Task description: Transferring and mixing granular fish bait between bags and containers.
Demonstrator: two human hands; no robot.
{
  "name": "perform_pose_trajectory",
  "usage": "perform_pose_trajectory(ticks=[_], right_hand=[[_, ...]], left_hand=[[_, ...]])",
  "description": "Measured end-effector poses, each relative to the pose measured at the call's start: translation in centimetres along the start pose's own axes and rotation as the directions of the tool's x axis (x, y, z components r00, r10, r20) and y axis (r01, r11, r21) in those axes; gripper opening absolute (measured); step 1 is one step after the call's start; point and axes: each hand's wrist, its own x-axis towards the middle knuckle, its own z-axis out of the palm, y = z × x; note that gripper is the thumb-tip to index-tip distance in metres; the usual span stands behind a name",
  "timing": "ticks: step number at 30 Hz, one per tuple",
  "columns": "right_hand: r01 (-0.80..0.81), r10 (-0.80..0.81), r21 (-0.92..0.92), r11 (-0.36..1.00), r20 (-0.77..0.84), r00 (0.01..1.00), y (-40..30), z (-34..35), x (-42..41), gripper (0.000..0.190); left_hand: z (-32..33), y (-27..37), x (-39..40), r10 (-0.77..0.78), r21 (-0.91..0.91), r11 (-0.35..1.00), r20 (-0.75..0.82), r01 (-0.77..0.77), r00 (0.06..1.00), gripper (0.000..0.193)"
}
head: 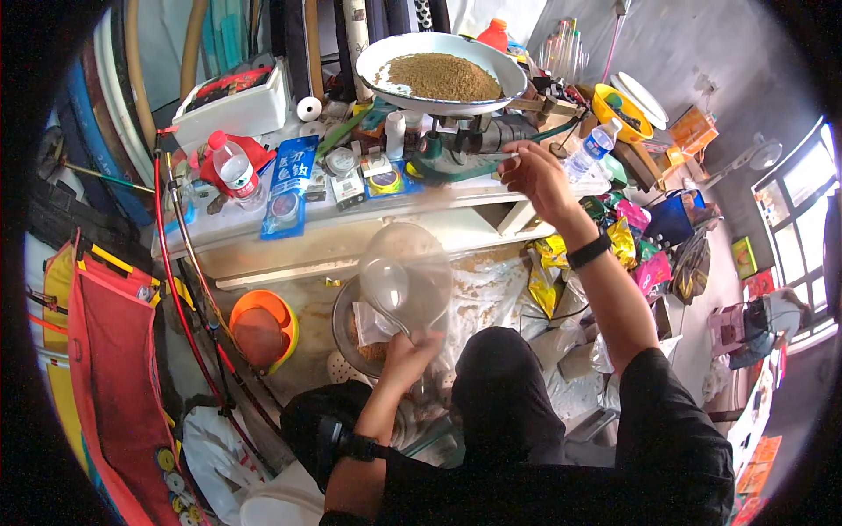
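Observation:
My left hand (pixel 413 355) grips the handle end of a blurred, rounded metal ladle (pixel 388 284). Beneath it stands a round bowl (pixel 343 342) with brown granules and a clear plastic bag (pixel 375 322) inside, partly hidden by the ladle. My right hand (pixel 536 177) is raised in front of a balance scale (pixel 470 135), fingers bent; whether they pinch something small cannot be made out. On top of the scale rests a white enamel basin (pixel 437 105) with a heap of brown granules (pixel 444 75).
The white shelf (pixel 316 243) carries a red-capped bottle (pixel 235 172), a blue packet (pixel 287 184) and a foam box (pixel 230 108). An orange bucket (pixel 263 329) and leaning fishing rods (pixel 168 250) stand left. Bright bags (pixel 559 269) lie right; a person (pixel 763 322) is farther off.

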Motion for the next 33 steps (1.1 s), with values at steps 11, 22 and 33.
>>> perform_pose_trajectory(ticks=[11,22,33], right_hand=[[-0.12,0.155,-0.726,0.677,-0.019,0.988,11.3,3.5,-10.1,0.044],[-0.361,0.346,-0.275,0.891,-0.105,0.932,9.0,5.6,-8.9,0.034],[-0.126,0.167,0.226,0.966,-0.17,0.971,-4.0,1.8,3.0,0.045]], left_hand=[[0.3,3.1,-1.4,0.058,-0.042,0.998,0.253,-0.049,0.966,0.018],[0.2,2.9,-1.3,0.198,-0.046,0.98,0.152,-0.194,0.968,0.021],[-0.8,0.8,-0.9,0.25,0.145,0.957,0.037,-0.252,0.968,0.018]])
